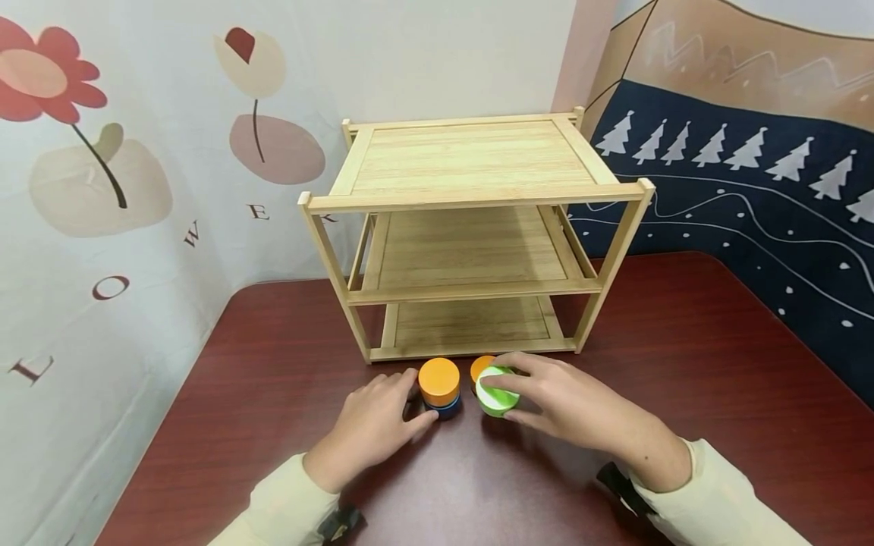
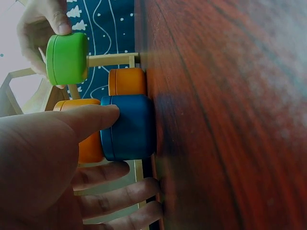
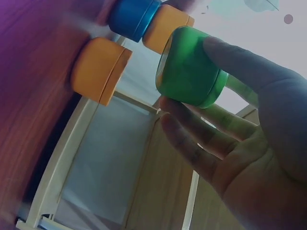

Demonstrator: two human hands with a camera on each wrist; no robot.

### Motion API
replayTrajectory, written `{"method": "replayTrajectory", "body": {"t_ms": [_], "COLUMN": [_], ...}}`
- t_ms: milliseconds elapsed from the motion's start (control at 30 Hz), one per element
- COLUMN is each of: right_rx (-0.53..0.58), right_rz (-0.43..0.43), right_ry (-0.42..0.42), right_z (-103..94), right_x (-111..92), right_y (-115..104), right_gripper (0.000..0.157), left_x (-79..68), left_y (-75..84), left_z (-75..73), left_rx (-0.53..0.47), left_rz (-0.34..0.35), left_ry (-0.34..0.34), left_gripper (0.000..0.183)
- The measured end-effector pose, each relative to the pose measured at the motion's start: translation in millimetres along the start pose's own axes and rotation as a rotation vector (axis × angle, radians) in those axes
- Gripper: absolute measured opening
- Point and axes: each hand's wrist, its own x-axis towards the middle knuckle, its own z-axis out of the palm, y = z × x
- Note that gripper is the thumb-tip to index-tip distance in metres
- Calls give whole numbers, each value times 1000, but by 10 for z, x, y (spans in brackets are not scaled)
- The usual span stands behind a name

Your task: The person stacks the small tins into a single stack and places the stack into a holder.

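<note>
An orange round jar [image 1: 439, 381] sits on top of a blue round jar [image 2: 128, 127], stacked on the table. My left hand [image 1: 379, 418] is at the stack's left side. Its thumb lies against the blue jar, the index fingertip is close beside the stack, and the other fingers are loosely extended. A green jar with a lid seam [image 2: 67, 58] is off the table, pinched between the thumb and fingers of my right hand [image 1: 572, 398]. Behind and below it, a second orange jar [image 3: 100, 71] stands on the table, partly covered in the head view by the green jar and right hand.
A three-tier wooden shelf [image 1: 471, 199] stands just behind the jars, its front bottom rail near them. The dark red table [image 1: 273, 356] extends to both sides. Printed cloths with flowers [image 1: 256, 125] and white trees [image 1: 724, 148] hang behind it.
</note>
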Motion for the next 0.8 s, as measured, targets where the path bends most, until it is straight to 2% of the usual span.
{"method": "replayTrajectory", "body": {"t_ms": [567, 800], "right_rx": [1, 15], "right_rz": [-27, -12], "right_ry": [33, 58], "right_z": [-52, -129], "right_x": [126, 207], "right_y": [-37, -63], "right_gripper": [42, 42], "left_x": [-15, -2], "left_y": [2, 4], "left_z": [-1, -4], "left_rx": [3, 10], "left_rz": [-3, -4], "left_ry": [4, 0], "left_gripper": [62, 60]}}
